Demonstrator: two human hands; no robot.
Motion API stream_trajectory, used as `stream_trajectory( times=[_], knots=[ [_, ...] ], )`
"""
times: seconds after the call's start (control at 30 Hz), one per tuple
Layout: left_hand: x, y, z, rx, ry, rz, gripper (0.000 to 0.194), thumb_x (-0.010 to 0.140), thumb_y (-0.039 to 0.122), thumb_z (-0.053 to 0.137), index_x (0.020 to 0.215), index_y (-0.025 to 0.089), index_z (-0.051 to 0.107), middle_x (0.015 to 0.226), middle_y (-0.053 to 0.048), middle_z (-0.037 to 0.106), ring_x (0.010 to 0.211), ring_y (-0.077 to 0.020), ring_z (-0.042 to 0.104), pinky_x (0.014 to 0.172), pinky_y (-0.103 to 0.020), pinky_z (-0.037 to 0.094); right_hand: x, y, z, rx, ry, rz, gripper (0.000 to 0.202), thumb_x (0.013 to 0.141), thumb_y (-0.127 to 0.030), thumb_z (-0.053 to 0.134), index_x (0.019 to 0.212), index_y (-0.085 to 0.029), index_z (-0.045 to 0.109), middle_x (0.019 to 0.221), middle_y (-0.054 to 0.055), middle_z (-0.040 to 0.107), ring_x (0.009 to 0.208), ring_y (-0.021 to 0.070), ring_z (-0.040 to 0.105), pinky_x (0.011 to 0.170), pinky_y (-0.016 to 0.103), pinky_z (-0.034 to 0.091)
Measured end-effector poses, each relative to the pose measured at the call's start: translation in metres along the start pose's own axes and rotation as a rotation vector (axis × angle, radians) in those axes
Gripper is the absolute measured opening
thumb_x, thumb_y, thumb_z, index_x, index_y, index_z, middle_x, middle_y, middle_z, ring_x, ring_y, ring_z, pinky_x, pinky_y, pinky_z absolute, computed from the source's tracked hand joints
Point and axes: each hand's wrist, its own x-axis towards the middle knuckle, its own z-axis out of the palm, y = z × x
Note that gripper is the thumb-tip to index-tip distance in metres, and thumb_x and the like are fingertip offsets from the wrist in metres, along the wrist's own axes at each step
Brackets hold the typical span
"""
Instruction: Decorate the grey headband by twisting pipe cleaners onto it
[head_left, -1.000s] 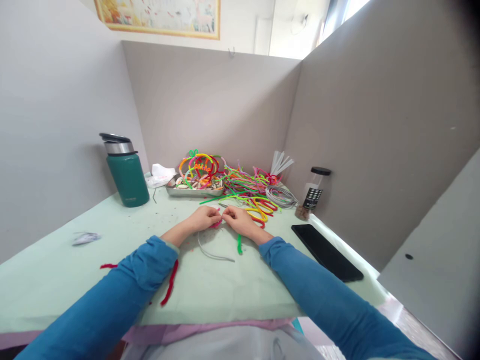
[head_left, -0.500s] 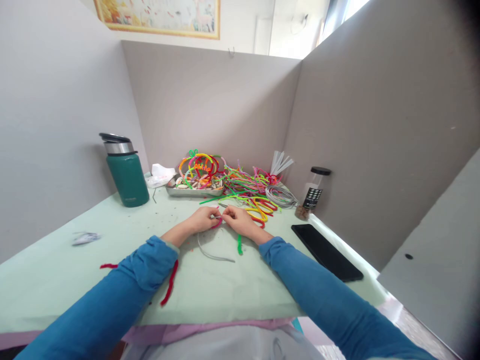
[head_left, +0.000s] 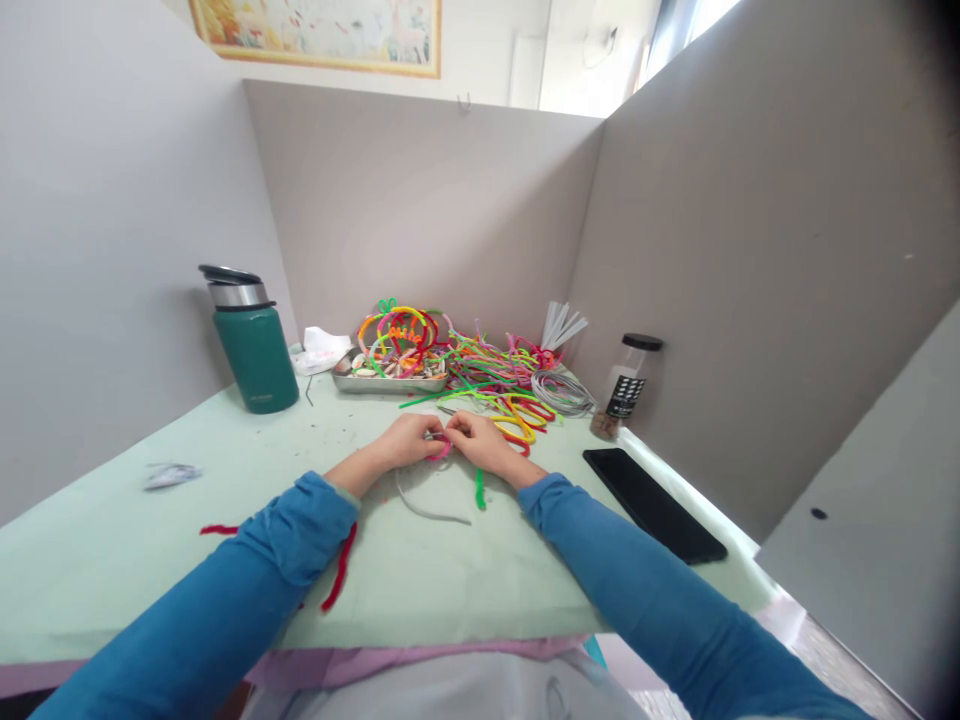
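My left hand (head_left: 409,441) is closed in a pinch on a small pink pipe cleaner (head_left: 440,453) near the middle of the table. Against it, my right hand (head_left: 480,443) is pinched too, its fingertips at the same pink piece; fine detail between the fingers is too small to tell. A grey wire (head_left: 431,515) curves on the cloth below the hands. The green pipe cleaner (head_left: 480,490) lies just under my right wrist. Beside my left sleeve is a red pipe cleaner (head_left: 341,568), and another red end (head_left: 219,529) shows left of that sleeve.
Behind the hands stand a metal tray (head_left: 390,384) of small pieces and a pile of coloured pipe cleaners (head_left: 487,365). A green bottle (head_left: 256,355) is at left. At right are a coiled wire (head_left: 562,393), a clear jar (head_left: 624,390) and a black phone (head_left: 652,503).
The pink piece has shifted slightly down and right between my fingers. Both hands remain pinched in almost the same place.
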Motion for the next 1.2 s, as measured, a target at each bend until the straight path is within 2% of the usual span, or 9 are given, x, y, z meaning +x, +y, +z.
stream_trajectory(
  times=[0.4, 0.9, 1.2],
  knots=[
    [-0.0034, 0.0074, -0.0050, -0.010, -0.022, 0.028, 0.028, 0.074, 0.039, 0.052, 0.082, 0.016, 0.065, 0.068, -0.001, 0.062, 0.065, -0.0137, 0.052, 0.058, -0.022, 0.035, 0.0012, 0.0023, -0.0004, 0.001, 0.001, -0.007, 0.013, 0.081, -0.026, 0.050, 0.075, -0.016, 0.057, 0.068, 0.000, 0.058, 0.061, 0.0117, 0.048, 0.056, 0.023, 0.033],
    [-0.0053, 0.0095, -0.0071, -0.071, -0.044, -0.004, 0.038, 0.073, 0.050, 0.052, 0.084, 0.016, 0.065, 0.065, 0.000, 0.061, 0.063, -0.0131, 0.051, 0.056, -0.021, 0.035, 0.0011, 0.0020, -0.0006, 0.012, 0.007, 0.000, 0.017, 0.082, -0.030, 0.051, 0.074, -0.016, 0.057, 0.067, 0.000, 0.057, 0.061, 0.0112, 0.047, 0.056, 0.023, 0.031],
    [-0.0046, 0.0070, -0.0061, -0.100, -0.055, -0.039, 0.045, 0.067, 0.058, 0.057, 0.083, 0.016, 0.065, 0.060, 0.002, 0.057, 0.060, -0.0127, 0.049, 0.054, -0.021, 0.034, -0.0006, -0.0032, -0.0029, 0.004, -0.013, 0.018, 0.015, 0.081, -0.028, 0.052, 0.076, -0.016, 0.058, 0.069, 0.001, 0.058, 0.062, 0.0122, 0.048, 0.057, 0.024, 0.033]
  ],
)
